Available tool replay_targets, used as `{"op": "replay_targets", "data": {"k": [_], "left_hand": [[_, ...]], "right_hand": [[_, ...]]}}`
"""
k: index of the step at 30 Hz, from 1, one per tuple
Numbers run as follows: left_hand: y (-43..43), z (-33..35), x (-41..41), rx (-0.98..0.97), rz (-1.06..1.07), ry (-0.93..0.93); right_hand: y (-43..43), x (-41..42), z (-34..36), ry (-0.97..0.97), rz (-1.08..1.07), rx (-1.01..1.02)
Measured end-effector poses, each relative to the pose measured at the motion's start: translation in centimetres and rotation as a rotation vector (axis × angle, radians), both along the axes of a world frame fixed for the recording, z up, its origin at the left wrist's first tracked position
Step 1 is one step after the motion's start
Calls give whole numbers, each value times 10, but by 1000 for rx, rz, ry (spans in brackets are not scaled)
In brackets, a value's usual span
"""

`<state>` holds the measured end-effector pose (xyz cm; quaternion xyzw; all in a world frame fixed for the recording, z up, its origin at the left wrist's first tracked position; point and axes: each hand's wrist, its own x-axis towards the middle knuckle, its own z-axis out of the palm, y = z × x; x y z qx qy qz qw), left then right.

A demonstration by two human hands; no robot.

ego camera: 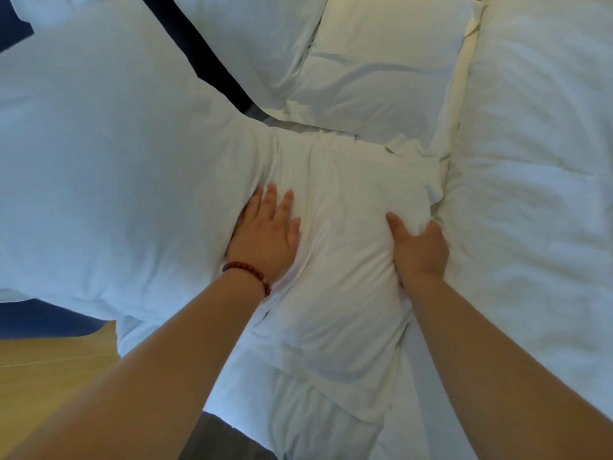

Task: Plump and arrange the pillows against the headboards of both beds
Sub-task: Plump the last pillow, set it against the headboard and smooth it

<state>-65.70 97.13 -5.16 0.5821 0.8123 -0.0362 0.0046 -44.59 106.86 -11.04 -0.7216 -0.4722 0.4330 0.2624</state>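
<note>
Centre pillow (345,260) lies flat on the bed. Its left end is touching a larger pillow (99,161), its right edge is against the duvet (530,194), and its far end is near another pillow (381,78).

Left grip (265,234): released, fingers straight and spread, palm pressing into the pillow's left side. The cloth dimples around it. There is a bead bracelet (247,270) at the wrist.

Right grip (419,250): grasping the pillow's right edge, thumb on top. The fingers wrap under, out of my view.

Handling, my judgement: light and very soft. The filling gives under the palm and will likely shift rather than spring back. The case is loose and creased, so a pinch of cloth alone would slide over the filling. I would take a full handful of filling at each opposite side, as the right grip does, squeeze inward to plump it, then lift it toward the headboard end.
</note>
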Motion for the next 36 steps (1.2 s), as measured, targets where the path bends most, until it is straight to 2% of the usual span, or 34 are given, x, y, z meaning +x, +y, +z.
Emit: {"op": "replay_targets", "data": {"k": [4,14,16,18,20,22,24,26,29,31,34,36], "left_hand": [[-24,1,-23,9,-171,186],[-2,-64,-44,-88,-73,95],[-3,-59,-45,-64,-80,55],[-9,-46,-46,15,-108,-6],[-24,-36,-42,107,-166,-90],[-44,-37,-35,122,-200,-100],[-57,-46,-30,45,-185,-38],[-56,-59,-32,-29,-147,22],[-41,-58,-32,-89,-126,50],[-42,-47,-29,-79,-107,-10],[-78,-38,-21,75,-55,-163],[-123,-46,-9,123,-27,-124]], "right_hand": [[-7,5,-5,-49,-13,11],[-5,4,-21,-97,-58,-17],[-3,2,-17,-139,-45,-32],[-11,-4,-5,-265,-17,16],[-40,-15,4,-408,108,211],[-80,-29,4,-464,386,395],[-105,-34,-10,-556,650,387],[-103,-33,-24,-593,727,321],[-90,-35,-23,-615,719,300],[-100,-37,-16,-599,764,392],[-134,-17,-31,-638,997,638],[-140,-2,-45,-694,1067,671]]}}
